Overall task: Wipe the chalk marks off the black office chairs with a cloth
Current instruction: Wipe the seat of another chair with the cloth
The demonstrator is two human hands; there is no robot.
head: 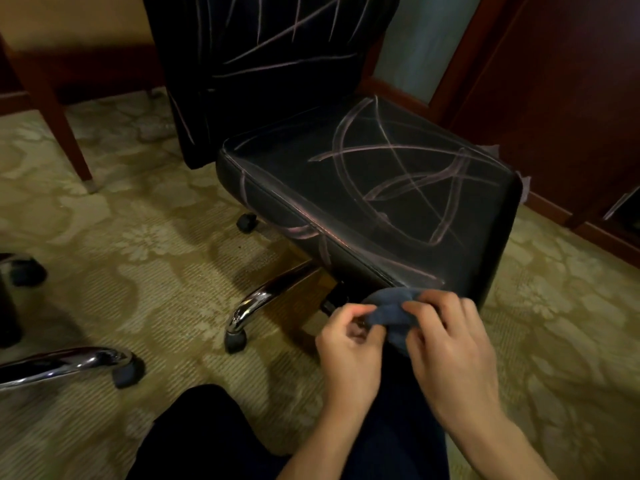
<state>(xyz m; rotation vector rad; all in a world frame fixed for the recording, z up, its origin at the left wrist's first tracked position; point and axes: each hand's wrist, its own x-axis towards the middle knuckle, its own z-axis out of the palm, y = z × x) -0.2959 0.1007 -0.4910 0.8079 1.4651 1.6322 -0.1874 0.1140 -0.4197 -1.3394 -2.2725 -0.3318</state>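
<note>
Both hands grip one dark blue cloth (388, 315) — left hand (349, 344) pinching its left edge, right hand (450, 348) curled over its right. Cloth sits just before the chalk-marked chair seat (363, 188) — no legible writing.

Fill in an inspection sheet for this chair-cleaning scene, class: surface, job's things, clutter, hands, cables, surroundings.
Surface: patterned carpet.
Job's things: black office chair, pink chalk lines across seat, seat edge and backrest; dark blue cloth bunched, just below the seat's front edge.
Clutter: nothing seen.
Hands: left hand and right hand both pinch the cloth.
Cables: nothing seen.
Surroundings: chrome base of a second chair at left; wooden table leg; dark wood cabinets behind.
</note>
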